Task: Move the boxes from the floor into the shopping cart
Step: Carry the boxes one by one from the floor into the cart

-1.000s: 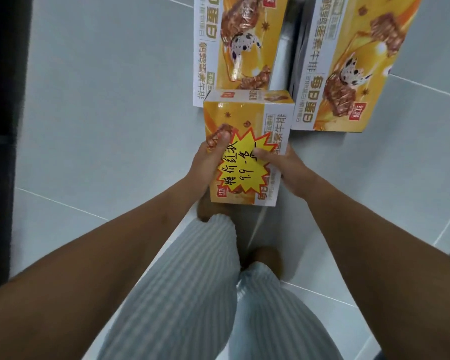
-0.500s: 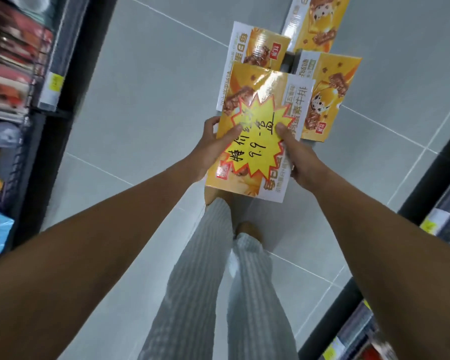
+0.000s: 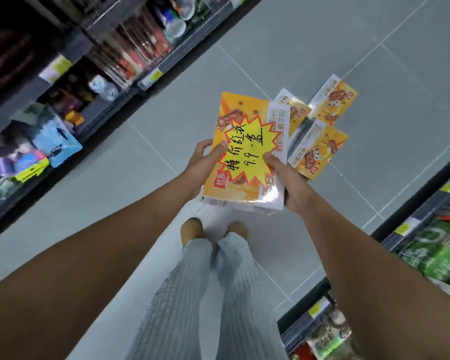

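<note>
I hold a yellow box [image 3: 240, 188] with a star-shaped yellow price tag up in front of me, well above the floor. My left hand [image 3: 204, 162] grips its left edge, thumb on the front face. My right hand [image 3: 289, 178] grips its right edge, thumb on the tag. Three more yellow boxes remain on the grey tiled floor beyond it: one [image 3: 294, 110] partly hidden behind the held box, one [image 3: 334, 101] further back, one [image 3: 318, 152] to the right. No shopping cart is in view.
Store shelves [image 3: 70, 84] with packaged goods line the aisle on my left. More shelves [image 3: 431, 245] with green packs run along the right. My legs in striped trousers and my feet [image 3: 192, 227] stand on the tiled floor [image 3: 140, 178] between them.
I have stood up, lifting the tagged box off the floor. The view rose and turned, so both shelf rows appeared and the floor boxes look smaller and farther away.
</note>
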A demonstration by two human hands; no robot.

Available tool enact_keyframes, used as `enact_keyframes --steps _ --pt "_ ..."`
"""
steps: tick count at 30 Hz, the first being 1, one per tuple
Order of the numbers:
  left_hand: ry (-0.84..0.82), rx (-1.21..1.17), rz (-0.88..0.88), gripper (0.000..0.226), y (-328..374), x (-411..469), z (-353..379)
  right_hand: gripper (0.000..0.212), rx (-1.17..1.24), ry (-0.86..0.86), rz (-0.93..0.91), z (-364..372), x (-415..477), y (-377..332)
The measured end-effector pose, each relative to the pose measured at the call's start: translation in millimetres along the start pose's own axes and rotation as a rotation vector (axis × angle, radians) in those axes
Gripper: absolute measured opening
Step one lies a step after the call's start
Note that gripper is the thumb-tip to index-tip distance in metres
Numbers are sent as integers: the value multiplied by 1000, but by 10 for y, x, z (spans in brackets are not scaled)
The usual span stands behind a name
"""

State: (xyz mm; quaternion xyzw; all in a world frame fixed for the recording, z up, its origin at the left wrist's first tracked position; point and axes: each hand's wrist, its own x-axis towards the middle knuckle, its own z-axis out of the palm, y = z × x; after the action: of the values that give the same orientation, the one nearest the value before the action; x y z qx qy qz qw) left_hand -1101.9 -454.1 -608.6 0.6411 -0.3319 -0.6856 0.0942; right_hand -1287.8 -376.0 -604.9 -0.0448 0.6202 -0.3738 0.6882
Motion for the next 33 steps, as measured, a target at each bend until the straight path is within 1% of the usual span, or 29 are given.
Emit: enact_keyframes --steps 3,4,6,7,8,9,11,12,14,16,18,20,21,24,27,30,33 --pt "47 -68 5 60 -17 -337 -408 22 -84 2 8 465 -239 -22" --pt "68 -101 15 64 -61 -484 -639 21 -128 -17 11 702 -316 0" --pt "100 -129 28 68 -101 -681 -958 8 -188 -41 -10 1040 -417 6" --pt "122 -150 25 68 -127 -788 -1134 3 -232 -41 -30 1218 -447 36" --pt "149 -188 31 68 -188 -923 -1377 4 -288 -54 -41 1476 -497 83" --pt "166 -208 31 68 -210 -1000 -1520 11 -312 -54 -36 1641 -541 112" --pt "213 -291 38 68 -401 -1276 -2033 31 -400 -114 -18 2184 -655 287" --pt "233 -305 36 70 -439 -1347 -2165 36 -418 -137 -18 2316 -662 338" --pt "277 -383 46 80 -709 -1679 -2656 38 -512 -186 -30 2818 -790 595" --pt "325 -470 52 95 -1035 -1989 -3120 41 -584 -221 -32 3306 -964 865" --pt "386 -540 52 100 -1309 -2277 -3472 45 -640 -271 -27 3710 -1117 1102" --pt "455 -609 31 96 -1665 -2658 -3848 45 -730 -328 -5 4195 -1330 1424" --pt "461 -619 18 93 -1731 -2750 -3924 44 -749 -345 1 4315 -1380 1489" --pt "541 -657 8 75 -2134 -3235 -4384 42 -847 -437 17 4941 -1603 1881" --pt "640 -725 11 77 -2541 -3752 -4866 37 -937 -552 28 5614 -1858 2297" --pt "731 -799 40 60 -2805 -4127 -5159 39 -981 -669 36 6111 -2032 2595" --pt "847 -882 49 58 -3043 -4567 -5427 38 -1024 -767 64 6642 -2251 2930"
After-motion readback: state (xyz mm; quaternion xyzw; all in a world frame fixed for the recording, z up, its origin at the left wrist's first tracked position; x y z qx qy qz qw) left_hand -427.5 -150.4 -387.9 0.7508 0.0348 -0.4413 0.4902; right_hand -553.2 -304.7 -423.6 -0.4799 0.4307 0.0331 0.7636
